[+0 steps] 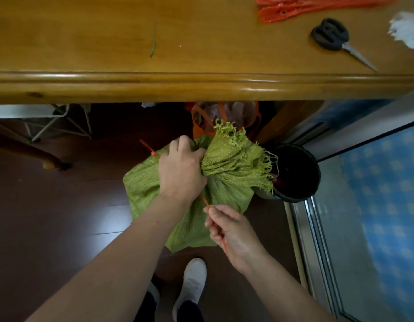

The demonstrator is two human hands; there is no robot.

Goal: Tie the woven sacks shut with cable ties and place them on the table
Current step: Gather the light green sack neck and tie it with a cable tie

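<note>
A green woven sack (145, 182) stands on the dark floor below the wooden table (131, 84). My left hand (181, 168) grips its bunched neck, and the frayed mouth fans out to the right of that hand. An orange cable tie (215, 225) runs from under the left hand toward me. My right hand (227, 226) pinches that strand. The tie's other end (148, 148) sticks out to the left of the left hand. A bundle of orange cable ties (306, 6) lies on the table at the far right.
Black-handled scissors (333, 37) and a white crumpled thing (408, 29) lie on the table's right side. A black bucket (296, 173) stands right of the sack, an orange bag (224, 117) behind it. My white shoe (192, 284) is below. A sliding door track runs along the right.
</note>
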